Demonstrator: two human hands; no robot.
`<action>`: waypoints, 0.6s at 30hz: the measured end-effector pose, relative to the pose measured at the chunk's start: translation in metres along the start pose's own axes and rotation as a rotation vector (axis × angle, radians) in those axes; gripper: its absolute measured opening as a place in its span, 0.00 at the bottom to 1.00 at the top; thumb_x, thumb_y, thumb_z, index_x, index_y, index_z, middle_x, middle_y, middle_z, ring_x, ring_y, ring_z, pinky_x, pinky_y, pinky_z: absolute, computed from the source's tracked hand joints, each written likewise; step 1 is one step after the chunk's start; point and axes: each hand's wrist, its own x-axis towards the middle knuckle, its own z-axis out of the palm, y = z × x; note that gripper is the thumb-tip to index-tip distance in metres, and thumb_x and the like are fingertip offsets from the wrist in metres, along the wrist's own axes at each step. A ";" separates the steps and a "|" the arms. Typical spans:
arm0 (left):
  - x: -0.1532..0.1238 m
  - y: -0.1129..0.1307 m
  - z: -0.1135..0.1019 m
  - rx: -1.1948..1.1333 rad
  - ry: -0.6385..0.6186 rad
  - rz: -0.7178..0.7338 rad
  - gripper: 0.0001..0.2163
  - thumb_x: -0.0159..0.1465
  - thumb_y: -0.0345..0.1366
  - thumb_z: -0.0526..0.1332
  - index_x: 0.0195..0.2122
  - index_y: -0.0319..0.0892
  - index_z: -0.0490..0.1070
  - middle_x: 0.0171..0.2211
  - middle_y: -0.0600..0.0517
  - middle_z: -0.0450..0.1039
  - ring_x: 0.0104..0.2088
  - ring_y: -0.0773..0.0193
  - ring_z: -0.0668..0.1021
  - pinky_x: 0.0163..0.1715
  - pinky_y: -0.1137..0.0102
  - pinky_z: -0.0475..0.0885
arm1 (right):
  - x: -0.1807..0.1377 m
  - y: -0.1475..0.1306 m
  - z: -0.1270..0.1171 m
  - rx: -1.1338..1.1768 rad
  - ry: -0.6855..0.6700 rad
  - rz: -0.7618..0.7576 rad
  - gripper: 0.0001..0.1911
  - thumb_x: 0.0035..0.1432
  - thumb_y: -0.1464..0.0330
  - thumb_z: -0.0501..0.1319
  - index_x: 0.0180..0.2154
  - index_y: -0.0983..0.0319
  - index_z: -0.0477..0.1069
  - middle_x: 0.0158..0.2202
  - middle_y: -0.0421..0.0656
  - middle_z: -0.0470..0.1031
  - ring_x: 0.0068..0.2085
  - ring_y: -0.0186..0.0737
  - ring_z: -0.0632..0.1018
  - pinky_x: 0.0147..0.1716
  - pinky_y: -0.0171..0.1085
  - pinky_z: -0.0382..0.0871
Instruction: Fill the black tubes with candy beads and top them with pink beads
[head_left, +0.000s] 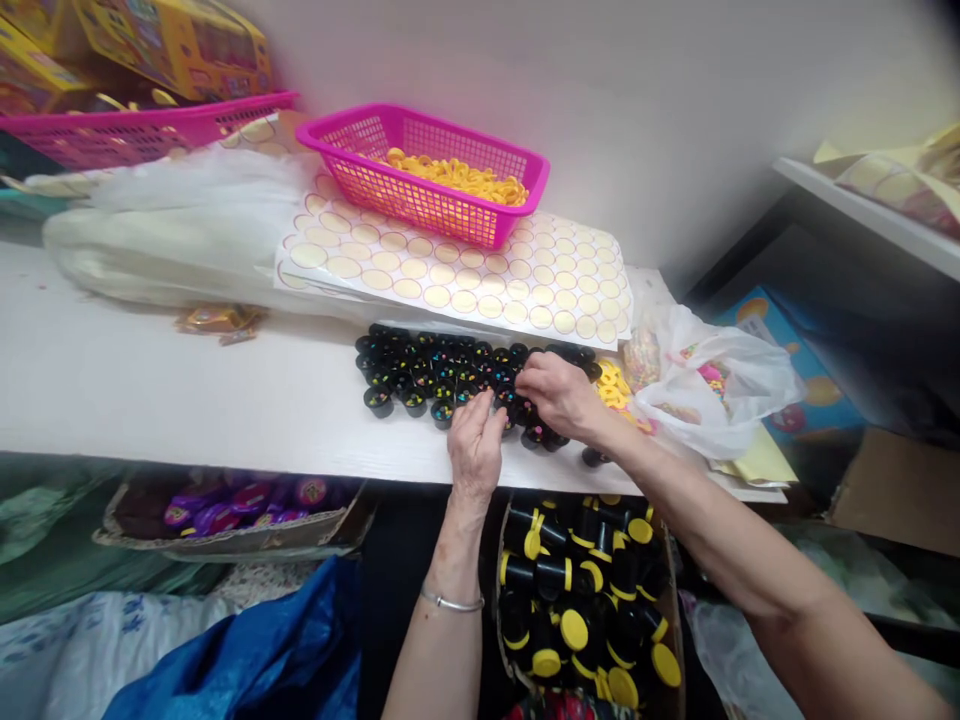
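Observation:
Rows of small black cups (415, 400) stand close together on the white table, with tiny coloured bits inside many of them. My left hand (476, 450) rests at the front edge of the rows, its fingers stretched out against the cups and its thumb apart. Over the right part of the rows is my right hand (559, 395), fingers curled and pressed together; whatever they hold is hidden. Yellow ring-like pieces (613, 385) lie just right of the cups. Beside them is a white plastic bag (705, 390) with colourful small pieces inside.
A pink basket (420, 215) of yellow pieces stands on sheets of round stickers (491, 305) at the back. Below the table edge, a box holds black containers with yellow lids (574, 630); another carton (150, 540) holds purple items. A wrapped packet (217, 320) lies left.

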 end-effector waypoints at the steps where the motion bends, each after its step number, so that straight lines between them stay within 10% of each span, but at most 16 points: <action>1: 0.000 0.000 0.001 0.001 -0.013 -0.009 0.14 0.60 0.39 0.58 0.45 0.43 0.76 0.46 0.46 0.76 0.48 0.57 0.74 0.53 0.60 0.65 | 0.010 0.001 0.004 -0.065 -0.067 -0.006 0.13 0.62 0.70 0.52 0.28 0.61 0.72 0.33 0.44 0.69 0.37 0.39 0.67 0.34 0.37 0.58; 18: 0.002 -0.003 0.003 -0.209 -0.015 -0.208 0.16 0.60 0.41 0.60 0.46 0.39 0.76 0.47 0.45 0.76 0.50 0.58 0.74 0.55 0.63 0.66 | 0.024 0.004 0.019 -0.242 -0.301 0.011 0.12 0.60 0.72 0.51 0.31 0.63 0.72 0.36 0.46 0.71 0.38 0.42 0.65 0.32 0.39 0.52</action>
